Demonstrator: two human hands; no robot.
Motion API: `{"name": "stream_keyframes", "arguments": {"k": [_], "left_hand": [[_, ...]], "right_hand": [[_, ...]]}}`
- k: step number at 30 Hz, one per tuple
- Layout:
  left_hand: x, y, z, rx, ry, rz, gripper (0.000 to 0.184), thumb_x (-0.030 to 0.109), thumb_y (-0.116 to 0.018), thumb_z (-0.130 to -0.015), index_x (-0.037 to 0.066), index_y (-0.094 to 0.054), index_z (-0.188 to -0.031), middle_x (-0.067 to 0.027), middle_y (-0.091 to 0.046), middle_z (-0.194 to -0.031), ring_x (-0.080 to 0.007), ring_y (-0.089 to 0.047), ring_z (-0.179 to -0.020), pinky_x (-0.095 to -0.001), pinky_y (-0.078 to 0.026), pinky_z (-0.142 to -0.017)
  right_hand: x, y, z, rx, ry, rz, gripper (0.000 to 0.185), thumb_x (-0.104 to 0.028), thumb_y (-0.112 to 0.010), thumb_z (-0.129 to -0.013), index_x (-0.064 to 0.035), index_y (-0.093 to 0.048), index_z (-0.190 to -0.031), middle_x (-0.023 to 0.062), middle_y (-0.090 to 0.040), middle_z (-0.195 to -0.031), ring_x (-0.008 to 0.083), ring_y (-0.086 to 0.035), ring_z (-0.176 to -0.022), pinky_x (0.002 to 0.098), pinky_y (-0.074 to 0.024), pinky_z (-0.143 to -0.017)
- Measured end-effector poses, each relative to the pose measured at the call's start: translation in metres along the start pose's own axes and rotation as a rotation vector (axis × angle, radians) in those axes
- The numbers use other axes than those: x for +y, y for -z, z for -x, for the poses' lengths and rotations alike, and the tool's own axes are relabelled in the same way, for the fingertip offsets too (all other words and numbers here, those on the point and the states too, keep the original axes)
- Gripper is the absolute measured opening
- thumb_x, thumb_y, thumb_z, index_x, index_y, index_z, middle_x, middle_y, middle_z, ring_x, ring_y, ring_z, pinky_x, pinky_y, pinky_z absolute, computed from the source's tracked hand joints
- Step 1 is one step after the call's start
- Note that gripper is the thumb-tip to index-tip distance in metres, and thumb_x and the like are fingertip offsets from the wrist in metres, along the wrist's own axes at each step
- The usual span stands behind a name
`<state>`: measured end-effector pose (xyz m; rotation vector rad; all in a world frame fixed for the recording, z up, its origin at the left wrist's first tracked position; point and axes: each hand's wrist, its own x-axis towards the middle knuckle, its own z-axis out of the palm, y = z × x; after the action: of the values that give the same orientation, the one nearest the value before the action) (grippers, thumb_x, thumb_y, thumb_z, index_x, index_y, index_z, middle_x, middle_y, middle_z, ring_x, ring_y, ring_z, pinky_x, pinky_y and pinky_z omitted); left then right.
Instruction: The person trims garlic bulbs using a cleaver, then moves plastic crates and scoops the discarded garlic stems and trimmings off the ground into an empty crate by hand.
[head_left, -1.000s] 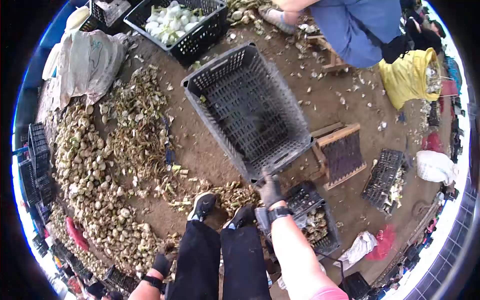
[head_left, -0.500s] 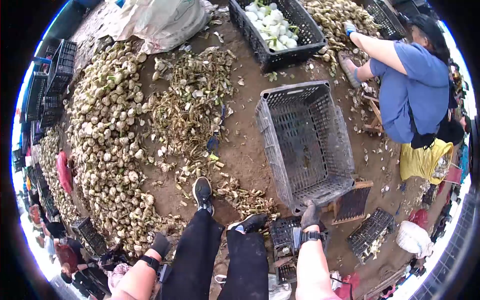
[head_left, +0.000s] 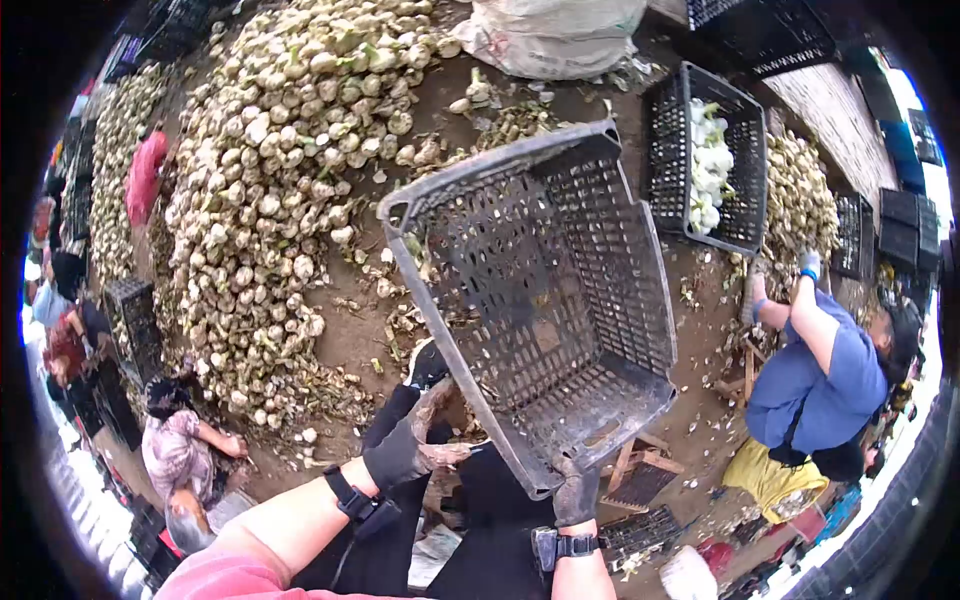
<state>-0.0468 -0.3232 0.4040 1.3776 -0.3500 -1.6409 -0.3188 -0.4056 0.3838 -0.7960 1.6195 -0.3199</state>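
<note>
A black plastic crate (head_left: 520,270), perforated and with a dusty rim, hangs tilted in front of me, its open side facing up toward me. My right hand (head_left: 575,492), in a dark glove, is closed on the crate's near corner. My left hand (head_left: 415,450), in a soiled dark glove, is left of the crate's near end. Its thumb and fingers are spread in a C shape, apart from the rim, with nothing visible between them. Through the crate's holes the littered ground shows.
A large heap of garlic-like bulbs (head_left: 270,200) covers the left ground. Another black crate (head_left: 735,235) holds peeled white bulbs. A white sack (head_left: 550,40) lies at the back. One person in blue (head_left: 815,390) sits right, near a small wooden stool (head_left: 640,475); another person (head_left: 180,450) crouches left.
The crate has risen off the ground and swung left in my right hand. My left hand has moved up and right toward it. My view has turned to the left.
</note>
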Motion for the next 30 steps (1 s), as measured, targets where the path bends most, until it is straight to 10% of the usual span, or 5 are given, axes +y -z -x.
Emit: {"name": "stream_keyframes", "arguments": {"k": [7, 23, 26, 27, 30], "left_hand": [[0.020, 0.000, -0.019, 0.550, 0.047, -0.166, 0.021, 0.009, -0.067, -0.079, -0.001, -0.061, -0.096, -0.0032, -0.062, -0.090, -0.0103, -0.057, -0.080, -0.0270, -0.047, -0.068], [-0.142, -0.061, 0.084, 1.776, 0.150, 0.605, 0.017, 0.006, -0.055, -0.066, 0.002, -0.060, -0.083, -0.0061, -0.060, -0.082, -0.0202, -0.058, -0.077, -0.0323, -0.049, -0.071], [-0.175, -0.080, 0.100, 1.851, 0.213, 0.636, 0.018, 0.004, -0.057, -0.062, 0.002, -0.061, -0.079, -0.0059, -0.060, -0.078, -0.0193, -0.058, -0.072, -0.0307, -0.048, -0.069], [-0.186, -0.081, 0.101, 1.905, 0.269, 0.636, 0.017, 0.003, -0.059, -0.059, 0.001, -0.062, -0.075, -0.0064, -0.061, -0.075, -0.0191, -0.058, -0.070, -0.0310, -0.048, -0.069], [-0.260, -0.107, 0.125, 1.921, 0.384, 0.619, 0.017, 0.004, -0.058, -0.061, 0.001, -0.060, -0.078, -0.0059, -0.059, -0.075, -0.0180, -0.056, -0.068, -0.0309, -0.047, -0.067]], "right_hand": [[-0.096, -0.064, -0.069, -0.346, 0.005, 0.247, 0.035, 0.000, -0.063, -0.072, 0.0016, -0.060, -0.107, 0.0061, -0.062, -0.103, 0.0166, -0.057, -0.092, 0.0298, -0.0461, -0.082], [-0.090, -0.121, -0.185, -1.897, 0.229, 1.312, 0.053, -0.040, -0.066, -0.080, -0.0019, -0.055, -0.115, 0.0148, -0.065, -0.098, 0.0285, -0.061, -0.093, 0.0371, -0.0458, -0.084], [-0.155, -0.184, -0.254, -0.745, -0.045, 0.499, 0.034, -0.029, -0.051, -0.091, -0.0085, -0.051, -0.118, 0.0048, -0.059, -0.097, 0.0136, -0.056, -0.070, 0.0284, -0.0459, -0.064], [-0.201, -0.199, -0.235, -0.633, 0.618, 0.895, 0.040, -0.027, -0.057, -0.088, -0.0008, -0.049, -0.117, 0.0079, -0.055, -0.106, 0.0182, -0.053, -0.096, 0.0340, -0.0454, -0.084], [-0.264, -0.186, -0.341, -0.347, 1.028, 0.615, 0.044, -0.011, -0.060, -0.085, 0.0003, -0.042, -0.124, 0.0041, -0.056, -0.098, 0.0143, -0.053, -0.086, 0.0254, -0.0453, -0.078]]}}
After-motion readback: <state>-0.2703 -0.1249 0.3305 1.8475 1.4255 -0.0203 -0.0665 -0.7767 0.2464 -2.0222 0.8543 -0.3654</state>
